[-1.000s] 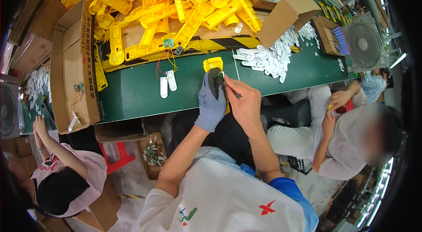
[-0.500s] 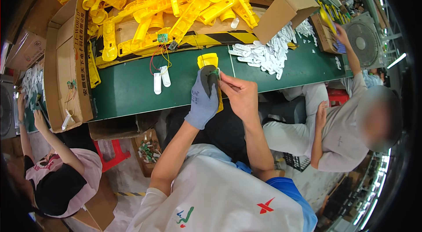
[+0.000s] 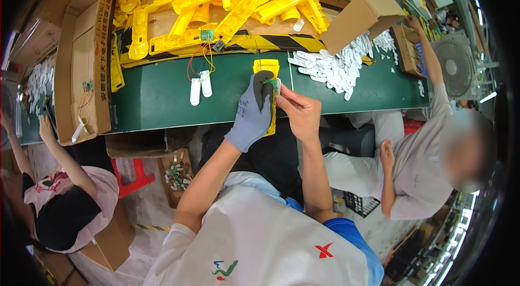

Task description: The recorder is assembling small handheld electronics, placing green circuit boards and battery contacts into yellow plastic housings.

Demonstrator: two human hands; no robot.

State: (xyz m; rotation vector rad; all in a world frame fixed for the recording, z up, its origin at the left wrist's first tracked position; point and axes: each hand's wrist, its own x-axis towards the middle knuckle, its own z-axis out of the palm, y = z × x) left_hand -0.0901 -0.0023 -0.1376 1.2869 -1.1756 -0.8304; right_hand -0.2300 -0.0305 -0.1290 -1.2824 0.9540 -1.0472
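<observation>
My left hand [image 3: 252, 111], in a grey-blue glove with dark fingertips, is closed around a long yellow plastic housing [image 3: 266, 65] upright at the table's front edge. By its thumb a small green circuit board [image 3: 271, 83] shows, partly covered by the glove. My bare right hand [image 3: 301, 115] pinches a small white plastic piece [image 3: 278, 87] against the board's right side; its lower part is hidden by the fingertips. Left of my hands, two white plastic pieces [image 3: 195, 91] lie on the green table, wired to another green circuit board [image 3: 206, 36].
A heap of yellow housings [image 3: 179, 1] fills the back, behind a black-and-yellow striped edge [image 3: 265, 42]. White pieces [image 3: 330, 66] are piled to the right, near an open carton [image 3: 368, 12]. A tall carton [image 3: 86, 58] stands left. Co-workers sit on both sides.
My right fingers have shifted slightly, and more of the green board and white piece shows. The right co-worker's raised hand has moved farther back and no longer shows the yellow piece.
</observation>
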